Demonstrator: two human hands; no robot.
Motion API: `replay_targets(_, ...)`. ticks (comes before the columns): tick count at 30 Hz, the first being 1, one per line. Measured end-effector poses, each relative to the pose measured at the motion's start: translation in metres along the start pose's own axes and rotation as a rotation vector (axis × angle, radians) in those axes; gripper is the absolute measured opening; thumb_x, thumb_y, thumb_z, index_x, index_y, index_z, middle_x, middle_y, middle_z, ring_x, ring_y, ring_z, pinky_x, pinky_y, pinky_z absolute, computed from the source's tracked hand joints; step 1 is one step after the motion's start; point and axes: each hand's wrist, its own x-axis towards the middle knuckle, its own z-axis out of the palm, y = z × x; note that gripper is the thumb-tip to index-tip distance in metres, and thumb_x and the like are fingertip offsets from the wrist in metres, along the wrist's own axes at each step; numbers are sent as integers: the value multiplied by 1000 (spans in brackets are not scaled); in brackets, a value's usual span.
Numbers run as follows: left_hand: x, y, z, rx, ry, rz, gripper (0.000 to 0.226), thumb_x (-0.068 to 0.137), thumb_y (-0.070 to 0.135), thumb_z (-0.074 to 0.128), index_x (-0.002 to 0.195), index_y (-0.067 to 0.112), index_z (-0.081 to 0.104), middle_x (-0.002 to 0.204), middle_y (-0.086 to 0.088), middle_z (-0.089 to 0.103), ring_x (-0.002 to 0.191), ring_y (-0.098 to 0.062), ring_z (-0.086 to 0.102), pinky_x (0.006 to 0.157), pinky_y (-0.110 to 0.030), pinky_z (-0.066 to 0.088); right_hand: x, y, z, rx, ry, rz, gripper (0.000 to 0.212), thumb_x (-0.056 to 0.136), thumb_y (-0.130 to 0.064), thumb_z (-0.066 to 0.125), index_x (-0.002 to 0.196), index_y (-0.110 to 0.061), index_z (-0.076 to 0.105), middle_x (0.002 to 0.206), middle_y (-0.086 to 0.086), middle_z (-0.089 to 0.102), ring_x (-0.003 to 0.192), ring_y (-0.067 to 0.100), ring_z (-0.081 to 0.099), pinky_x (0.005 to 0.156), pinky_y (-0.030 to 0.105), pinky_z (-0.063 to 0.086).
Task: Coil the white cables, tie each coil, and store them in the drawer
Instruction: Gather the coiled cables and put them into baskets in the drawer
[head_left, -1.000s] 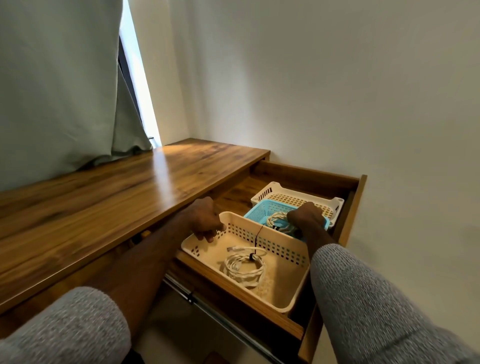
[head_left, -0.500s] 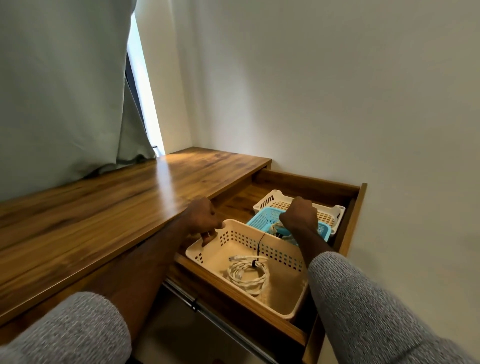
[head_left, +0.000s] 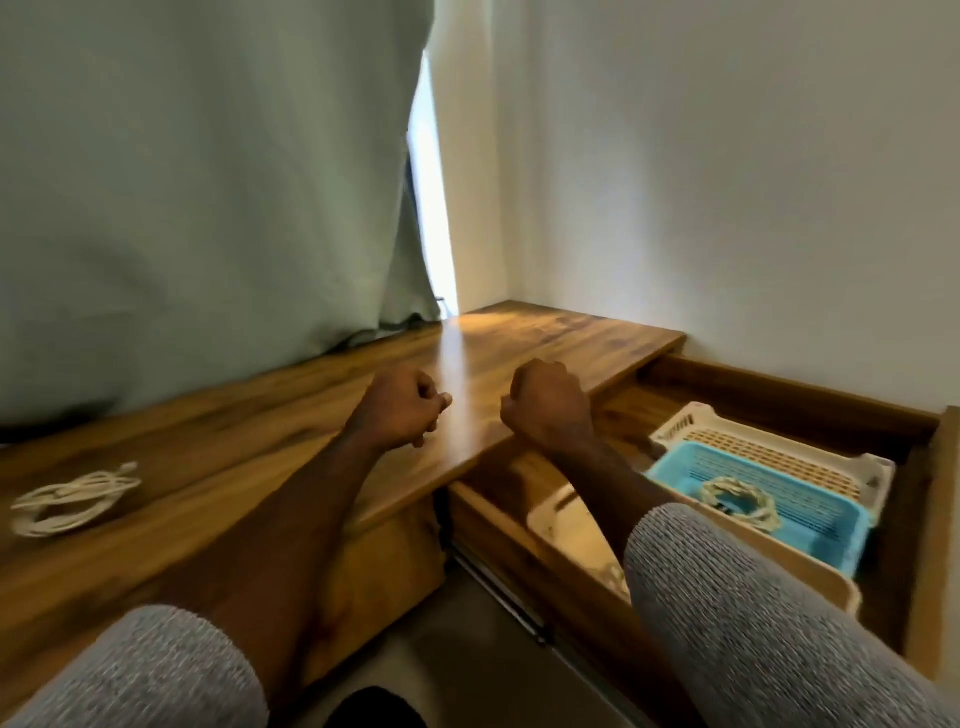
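The wooden drawer (head_left: 795, 400) stands pulled out at the right. In it a blue basket (head_left: 810, 499) holds a small tied white coil (head_left: 737, 500). My right forearm hides most of the cream basket (head_left: 769, 558) in front of it. Another white cable coil (head_left: 72, 499) lies on the desk top (head_left: 234, 441) at the far left. My left hand (head_left: 402, 408) and my right hand (head_left: 548, 408) hover over the desk's front edge, both curled into fists with nothing in them.
A second cream basket (head_left: 769, 441) sits behind the blue one. A grey-green curtain (head_left: 208, 182) hangs down to the desk's back edge. A white wall (head_left: 727, 182) closes off the right side and back corner. The floor (head_left: 467, 649) shows below the drawer.
Both hands have lifted out of the drawer and up over the desk top, closed and holding nothing. The view swung left, bringing the coil on the desk into sight.
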Motion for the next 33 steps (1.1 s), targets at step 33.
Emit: replay_targets(33,-132,-343,-244,199,481,-517,41,94,29,64,59,8,65,52,-6,62,53,-22,63,62,-38,56,23,-394,234,173,-668,-621,16,81,-21,80,97,-21,76,103,-1,75,87,14,66,71,26,55)
